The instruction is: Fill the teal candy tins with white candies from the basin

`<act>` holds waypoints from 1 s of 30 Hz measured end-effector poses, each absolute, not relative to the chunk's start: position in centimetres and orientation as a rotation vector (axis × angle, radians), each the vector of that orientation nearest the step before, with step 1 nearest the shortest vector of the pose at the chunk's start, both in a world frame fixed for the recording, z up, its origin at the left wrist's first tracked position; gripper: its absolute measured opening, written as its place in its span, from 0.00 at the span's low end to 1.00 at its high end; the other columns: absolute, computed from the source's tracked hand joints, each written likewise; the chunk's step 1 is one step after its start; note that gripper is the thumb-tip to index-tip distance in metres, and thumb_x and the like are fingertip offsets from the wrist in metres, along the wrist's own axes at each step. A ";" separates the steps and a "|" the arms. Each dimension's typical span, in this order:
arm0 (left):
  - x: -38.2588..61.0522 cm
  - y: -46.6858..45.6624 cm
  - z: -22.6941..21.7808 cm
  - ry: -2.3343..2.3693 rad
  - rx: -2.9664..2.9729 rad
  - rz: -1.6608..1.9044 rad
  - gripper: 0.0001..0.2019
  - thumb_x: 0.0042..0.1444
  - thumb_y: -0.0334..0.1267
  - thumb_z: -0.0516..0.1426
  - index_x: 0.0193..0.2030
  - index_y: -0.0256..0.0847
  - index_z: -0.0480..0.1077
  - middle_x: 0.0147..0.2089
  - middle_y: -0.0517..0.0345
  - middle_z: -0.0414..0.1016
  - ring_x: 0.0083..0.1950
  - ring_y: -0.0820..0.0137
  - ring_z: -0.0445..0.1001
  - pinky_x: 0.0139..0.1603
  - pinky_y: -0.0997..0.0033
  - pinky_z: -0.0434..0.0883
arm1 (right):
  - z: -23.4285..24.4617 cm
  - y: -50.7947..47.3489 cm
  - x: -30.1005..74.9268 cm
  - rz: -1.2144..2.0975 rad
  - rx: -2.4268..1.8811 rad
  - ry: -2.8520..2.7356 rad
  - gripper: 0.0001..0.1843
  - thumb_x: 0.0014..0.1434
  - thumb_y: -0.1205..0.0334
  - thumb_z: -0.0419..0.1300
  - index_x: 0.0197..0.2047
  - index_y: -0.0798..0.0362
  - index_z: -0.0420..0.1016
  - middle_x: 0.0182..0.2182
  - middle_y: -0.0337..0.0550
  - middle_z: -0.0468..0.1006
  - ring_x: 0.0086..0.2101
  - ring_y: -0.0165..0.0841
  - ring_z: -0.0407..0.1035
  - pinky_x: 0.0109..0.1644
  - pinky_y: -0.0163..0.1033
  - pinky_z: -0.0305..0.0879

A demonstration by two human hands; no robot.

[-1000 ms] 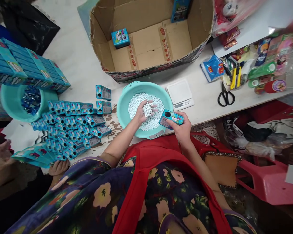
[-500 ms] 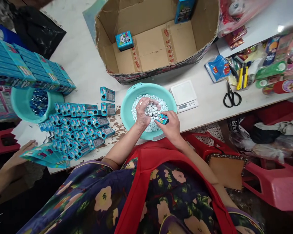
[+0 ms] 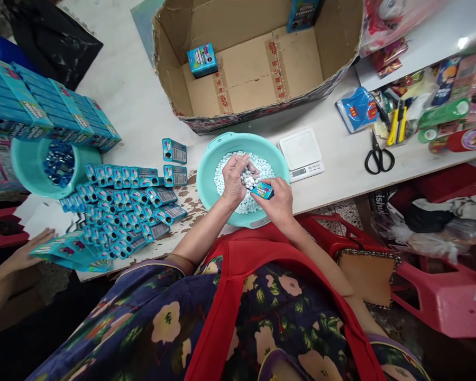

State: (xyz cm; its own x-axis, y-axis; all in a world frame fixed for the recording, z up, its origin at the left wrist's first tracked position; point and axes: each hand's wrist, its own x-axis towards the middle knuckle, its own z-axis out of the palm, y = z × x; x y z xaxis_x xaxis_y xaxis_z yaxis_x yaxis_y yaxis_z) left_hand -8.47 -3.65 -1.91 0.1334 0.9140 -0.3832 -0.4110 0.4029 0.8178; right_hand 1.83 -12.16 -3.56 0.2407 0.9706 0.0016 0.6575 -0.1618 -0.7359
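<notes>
A turquoise basin holds a heap of small white candies. Over it, my left hand is cupped around a handful of these candies, its fingers curled in. My right hand grips a small blue candy box between thumb and fingers. The box is tilted, one end against the candies at my left palm; its opening cannot be made out. Left of the basin, two similar boxes lie apart from several rows of small blue boxes with round holes in their ends.
A cardboard carton with blue boxes inside stands behind the basin. To the right are a white scale, scissors and a yellow cutter. At left, another person's hand is by a blue carton, near a second basin.
My left hand has closed further over the candies, and fewer show in its palm. The box in my right hand stays beside it. The view has shifted slightly.
</notes>
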 end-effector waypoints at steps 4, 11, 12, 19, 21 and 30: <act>-8.5 -3.6 -2.0 1.028 0.611 1.047 0.16 0.51 0.48 0.63 0.29 0.41 0.63 0.26 0.64 0.71 0.24 0.76 0.73 0.25 0.76 0.70 | -3.7 -12.0 1.8 0.670 -1.898 -1.503 0.15 0.52 0.55 0.69 0.42 0.49 0.74 0.38 0.45 0.77 0.43 0.44 0.70 0.47 0.46 0.63; -8.3 -3.5 -2.1 1.066 0.632 1.080 0.16 0.52 0.48 0.63 0.30 0.41 0.62 0.23 0.66 0.68 0.25 0.76 0.73 0.26 0.77 0.70 | -3.4 -11.7 1.8 0.684 -1.858 -1.490 0.14 0.53 0.57 0.68 0.43 0.49 0.74 0.40 0.45 0.77 0.44 0.44 0.70 0.48 0.47 0.63; -8.4 -3.4 -2.1 1.073 0.630 1.068 0.16 0.52 0.48 0.63 0.31 0.41 0.63 0.25 0.65 0.70 0.25 0.76 0.73 0.26 0.77 0.70 | -3.4 -11.7 1.9 0.696 -1.848 -1.485 0.14 0.53 0.57 0.67 0.43 0.49 0.74 0.40 0.45 0.77 0.44 0.44 0.70 0.48 0.47 0.63; -8.8 -3.0 -1.7 1.031 0.669 1.054 0.15 0.54 0.48 0.62 0.31 0.42 0.64 0.22 0.66 0.68 0.24 0.75 0.73 0.26 0.77 0.70 | -3.6 -11.3 1.9 0.738 -1.790 -1.456 0.16 0.53 0.55 0.69 0.44 0.48 0.75 0.39 0.44 0.78 0.43 0.43 0.72 0.47 0.46 0.65; -8.9 -3.1 -1.5 1.027 0.687 1.069 0.14 0.54 0.48 0.62 0.32 0.41 0.65 0.25 0.65 0.71 0.24 0.76 0.73 0.25 0.77 0.69 | -3.5 -11.2 1.8 0.727 -1.783 -1.470 0.15 0.53 0.55 0.69 0.43 0.48 0.75 0.39 0.43 0.78 0.42 0.42 0.72 0.47 0.46 0.65; -8.5 -3.5 -1.0 1.049 0.720 1.117 0.14 0.55 0.48 0.62 0.32 0.42 0.65 0.20 0.66 0.67 0.25 0.74 0.73 0.29 0.74 0.71 | -3.1 -11.1 1.9 0.745 -1.760 -1.442 0.17 0.50 0.57 0.71 0.43 0.48 0.75 0.39 0.42 0.78 0.42 0.41 0.71 0.47 0.45 0.65</act>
State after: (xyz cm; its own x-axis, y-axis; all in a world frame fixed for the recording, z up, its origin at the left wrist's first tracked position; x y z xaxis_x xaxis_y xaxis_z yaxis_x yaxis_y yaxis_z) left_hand -8.47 -3.54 -1.05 0.0807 0.9506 -0.2998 -0.3593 0.3083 0.8808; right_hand 1.87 -11.11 -3.11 0.2031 0.9791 0.0125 0.5560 -0.1048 -0.8245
